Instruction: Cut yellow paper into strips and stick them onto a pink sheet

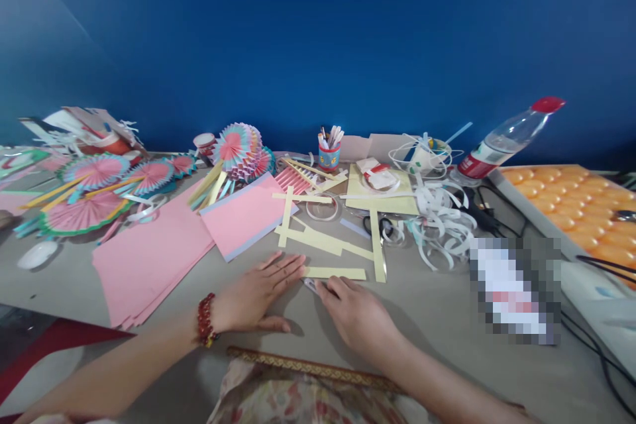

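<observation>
One pale-yellow paper strip (342, 273) flat on the desk (437, 358). Left hand (258, 295): fingers outstretched, grasping nothing, over the strip's left end, presumably to steady it. Right hand (358, 315): fingers pinched around a slim whitish tool (309, 285), beside the near edge.

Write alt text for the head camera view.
A person's left hand lies flat at one end of a pale yellow paper strip on a gray table, while the right hand pinches a small, indistinct object beside it. Pink paper sheets and pleated paper fans lie to the left; a red-capped plastic bottle is at right.
</observation>
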`<state>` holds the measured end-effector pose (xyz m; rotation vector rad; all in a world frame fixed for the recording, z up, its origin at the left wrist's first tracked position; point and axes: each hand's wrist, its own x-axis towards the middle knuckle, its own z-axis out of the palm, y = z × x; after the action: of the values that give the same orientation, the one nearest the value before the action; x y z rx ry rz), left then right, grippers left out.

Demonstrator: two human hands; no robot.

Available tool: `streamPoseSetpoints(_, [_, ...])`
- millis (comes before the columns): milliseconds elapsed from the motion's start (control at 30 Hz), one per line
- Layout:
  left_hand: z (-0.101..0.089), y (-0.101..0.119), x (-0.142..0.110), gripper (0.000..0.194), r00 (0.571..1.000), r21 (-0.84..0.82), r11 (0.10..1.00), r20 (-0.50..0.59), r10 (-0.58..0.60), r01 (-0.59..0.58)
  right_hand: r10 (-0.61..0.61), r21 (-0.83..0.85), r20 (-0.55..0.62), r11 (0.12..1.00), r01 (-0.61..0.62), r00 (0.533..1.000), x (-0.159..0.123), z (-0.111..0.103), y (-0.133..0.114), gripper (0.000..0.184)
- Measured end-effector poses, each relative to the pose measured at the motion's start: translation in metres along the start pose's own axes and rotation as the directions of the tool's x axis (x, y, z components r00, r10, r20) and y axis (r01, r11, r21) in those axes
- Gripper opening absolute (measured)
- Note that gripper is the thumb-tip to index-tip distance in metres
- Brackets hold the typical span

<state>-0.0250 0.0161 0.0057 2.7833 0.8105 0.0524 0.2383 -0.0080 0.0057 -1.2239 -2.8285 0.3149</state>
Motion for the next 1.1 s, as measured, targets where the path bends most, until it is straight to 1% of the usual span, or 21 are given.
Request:
streamPoseSetpoints(267, [-0.003, -0.002, -0.001, 0.091, 1.000, -0.037, 0.999, 0.016, 0.009, -0.008, 0.023, 0.002, 0.019, 1.000, -0.023, 1.000, 0.000, -0.001, 0.000, 0.045])
streamPoseSetpoints(333, [-0.005, -0.007, -0.003, 0.083, 1.000, -0.060, 0.998, -0.002, 0.009, -0.009, 0.032, 0.000, 0.020, 0.999, -0.032, 0.999, 0.000, -0.001, 0.000, 0.044])
streamPoseSetpoints(467, [-0.012, -0.025, -0.003, 0.053, 0.995, -0.099, 0.995, -0.095, -0.033, 0.024, 0.035, -0.007, 0.012, 0.999, -0.035, 0.999, -0.001, -0.002, -0.001, 0.044])
streamPoseSetpoints(533, [-0.015, -0.034, 0.001, 0.048, 0.994, -0.115, 0.993, -0.107, -0.006, -0.006, 0.034, -0.010, 0.007, 0.999, -0.034, 0.999, -0.001, -0.002, 0.000, 0.045])
streamPoseSetpoints(633, [-0.017, -0.045, 0.009, 0.044, 0.997, -0.110, 0.991, -0.045, 0.064, -0.069, 0.041, -0.012, -0.004, 0.999, -0.041, 0.999, -0.001, -0.002, 0.000, 0.046])
streamPoseSetpoints(733, [-0.016, -0.051, 0.015, 0.041, 0.994, -0.102, 0.989, 0.002, 0.108, -0.108, 0.035, -0.015, -0.026, 0.999, -0.036, 0.999, -0.001, -0.001, -0.001, 0.045])
streamPoseSetpoints(833, [-0.014, -0.053, 0.017, 0.042, 0.992, -0.112, 0.986, -0.009, 0.122, -0.122, 0.026, -0.031, -0.042, 0.999, -0.027, 0.999, -0.001, 0.000, -0.001, 0.043])
streamPoseSetpoints(1100, [-0.013, -0.053, 0.015, 0.045, 0.991, -0.155, 0.979, -0.032, 0.128, -0.131, 0.019, -0.054, -0.006, 0.998, -0.019, 1.000, -0.001, 0.001, -0.001, 0.046])
